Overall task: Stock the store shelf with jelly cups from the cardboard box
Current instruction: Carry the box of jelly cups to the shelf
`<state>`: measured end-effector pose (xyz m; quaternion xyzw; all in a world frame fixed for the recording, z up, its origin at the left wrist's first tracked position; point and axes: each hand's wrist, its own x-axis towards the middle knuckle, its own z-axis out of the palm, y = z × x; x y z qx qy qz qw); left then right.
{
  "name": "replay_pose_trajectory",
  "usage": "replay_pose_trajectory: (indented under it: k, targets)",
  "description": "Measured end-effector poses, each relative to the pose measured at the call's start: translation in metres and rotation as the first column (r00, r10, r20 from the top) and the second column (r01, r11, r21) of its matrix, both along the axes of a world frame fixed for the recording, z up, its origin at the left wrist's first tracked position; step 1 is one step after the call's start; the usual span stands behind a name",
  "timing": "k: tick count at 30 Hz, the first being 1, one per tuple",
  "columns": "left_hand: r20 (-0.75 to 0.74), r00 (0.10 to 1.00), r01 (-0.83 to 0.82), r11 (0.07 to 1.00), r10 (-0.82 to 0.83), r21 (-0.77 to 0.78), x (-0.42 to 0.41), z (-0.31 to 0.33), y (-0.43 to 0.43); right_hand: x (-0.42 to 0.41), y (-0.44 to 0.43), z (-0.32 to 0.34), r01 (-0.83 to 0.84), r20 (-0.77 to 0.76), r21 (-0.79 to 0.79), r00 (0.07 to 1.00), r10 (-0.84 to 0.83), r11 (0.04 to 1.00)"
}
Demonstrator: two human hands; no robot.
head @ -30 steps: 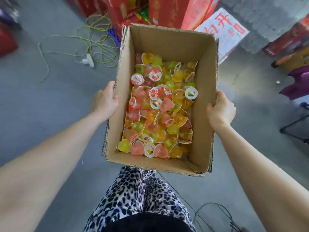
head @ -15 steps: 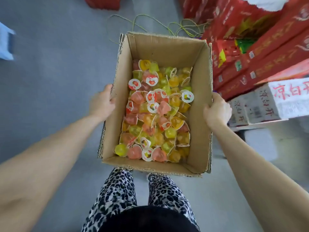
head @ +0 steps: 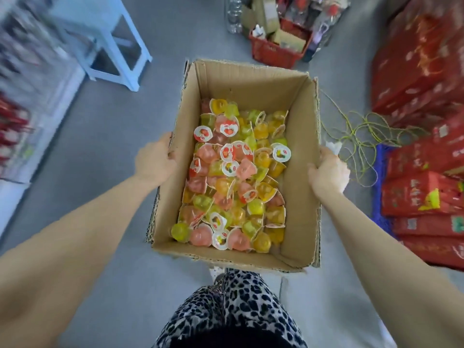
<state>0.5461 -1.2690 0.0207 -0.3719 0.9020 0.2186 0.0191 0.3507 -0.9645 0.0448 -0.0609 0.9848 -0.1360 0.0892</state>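
A person holds an open cardboard box [head: 251, 92] in the air in front of the body, above a grey floor [head: 105, 126]. The left hand [head: 154, 163] grips the rim of the left wall and the right hand [head: 327, 174] grips the rim of the right wall. On each hand the thumb lies at the top edge and the other fingers curl round the outside of the wall, where they are mostly hidden, so I cannot tell if they are spread or pressed together. The jelly cups [head: 233, 177] lie loose in the bottom of the box in a mixed heap of pink, yellow, orange and green, some with the printed lid up, some on their side. Below the box are legs in leopard-print trousers [head: 233, 312]. At the right, red cartons [head: 421, 76] are stacked on the floor, and a tangled green cord [head: 356, 133] lies between them and the box. Beyond the far end of the box stands a red basket [head: 276, 52] full of goods, with clear bottles [head: 233, 15] just beside it. At the upper left stands a light blue stool [head: 113, 49], and at the far left edge there is a shelf unit [head: 27, 101], too blurred to read what is on it.
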Motion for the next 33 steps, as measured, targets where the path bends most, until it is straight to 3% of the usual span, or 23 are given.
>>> replay_pose_trajectory:
  k: [15,24,33]
  targets:
    - [0.002,0.967,-0.253,0.966,0.253,-0.061,-0.099,0.015,-0.362,-0.173,-0.416,0.004,-0.246,0.031,-0.08,0.968,0.249,0.966]
    - [-0.032,0.979,-0.204,0.976,0.202,-0.076,-0.211,0.028,-0.559,-0.288,-0.614,0.013,-0.275,-0.005,-0.086,0.961,0.275,0.958]
    - [-0.012,0.982,-0.191,0.976,0.191,-0.101,-0.371,0.024,-0.71,-0.441,-0.754,0.015,-0.248,-0.014,-0.077,0.969,0.248,0.966]
